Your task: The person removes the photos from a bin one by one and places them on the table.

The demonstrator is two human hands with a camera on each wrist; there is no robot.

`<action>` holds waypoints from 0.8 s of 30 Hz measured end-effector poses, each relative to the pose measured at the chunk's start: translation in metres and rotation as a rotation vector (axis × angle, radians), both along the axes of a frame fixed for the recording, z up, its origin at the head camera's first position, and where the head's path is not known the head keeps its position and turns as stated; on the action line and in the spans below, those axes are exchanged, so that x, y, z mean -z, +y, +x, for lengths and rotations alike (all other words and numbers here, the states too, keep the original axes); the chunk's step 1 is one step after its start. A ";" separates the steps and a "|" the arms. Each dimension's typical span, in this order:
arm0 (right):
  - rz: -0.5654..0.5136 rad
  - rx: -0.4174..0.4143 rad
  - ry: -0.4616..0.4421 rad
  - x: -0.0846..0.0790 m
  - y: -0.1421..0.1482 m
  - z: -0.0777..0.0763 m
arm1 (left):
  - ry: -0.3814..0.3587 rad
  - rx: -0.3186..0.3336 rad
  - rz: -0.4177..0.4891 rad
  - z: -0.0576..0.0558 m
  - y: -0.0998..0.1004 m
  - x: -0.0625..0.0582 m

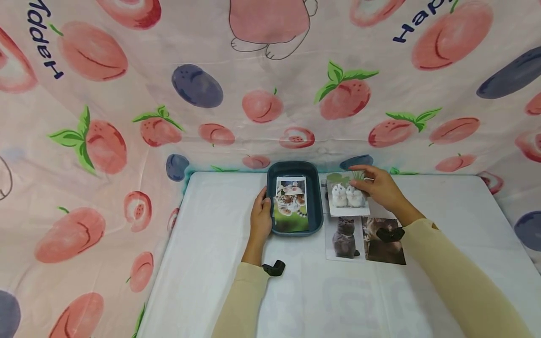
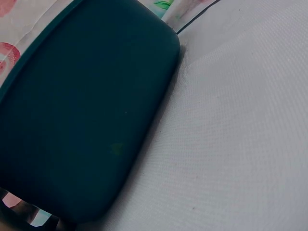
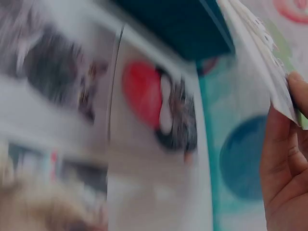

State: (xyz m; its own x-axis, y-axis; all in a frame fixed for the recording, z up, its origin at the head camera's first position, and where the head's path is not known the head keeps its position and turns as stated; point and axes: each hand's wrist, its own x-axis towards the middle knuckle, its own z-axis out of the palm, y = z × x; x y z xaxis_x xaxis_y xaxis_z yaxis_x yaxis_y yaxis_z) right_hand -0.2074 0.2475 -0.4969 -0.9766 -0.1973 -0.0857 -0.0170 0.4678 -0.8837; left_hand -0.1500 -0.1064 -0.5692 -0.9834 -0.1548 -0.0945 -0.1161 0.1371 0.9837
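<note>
Right hand [image 1: 382, 188]: thumb and fingers pinch the rabbit card [image 1: 338, 195] by its right side, near the bench's far edge.
Rabbit card: the head view shows its face, two white rabbits with green above; the right wrist view sees it nearly edge-on, tilted and lifted clear of the bench [image 1: 211, 211].
Left hand [image 1: 260, 216]: clamped on the left rim of the tray [image 1: 313, 202]; the left wrist view catches only dim fingertips at a corner.
Tray: dark teal, at the bench's far edge, left of the rabbit card. Its outer wall fills much of the left wrist view, which hides the contents.
Inside the tray: a tiger card [image 1: 291, 218] overlaps a second card [image 1: 291, 185], seen only from the head.
Under the right arm: a grey cat card [image 1: 346, 239] and, beside it toward the bench's right edge, a brown card [image 1: 384, 256], partly covered by a black strap [image 1: 390, 234].
Red-shape card [image 3: 144, 91]: plain though blurred in the right wrist view, mostly hidden behind the rabbit card from the head.
Backdrop: fruit-print cloth [image 1: 262, 70] beyond the far edge.
</note>
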 end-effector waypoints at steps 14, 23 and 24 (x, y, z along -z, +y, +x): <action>0.070 0.154 -0.018 0.035 0.074 -0.003 | 0.002 -0.009 -0.018 -0.001 0.001 0.000; 0.161 0.187 -0.014 0.054 0.095 -0.008 | 0.011 -0.003 -0.023 0.000 0.001 0.000; 0.166 0.192 -0.016 0.055 0.096 -0.009 | 0.014 -0.004 -0.024 0.000 0.001 0.000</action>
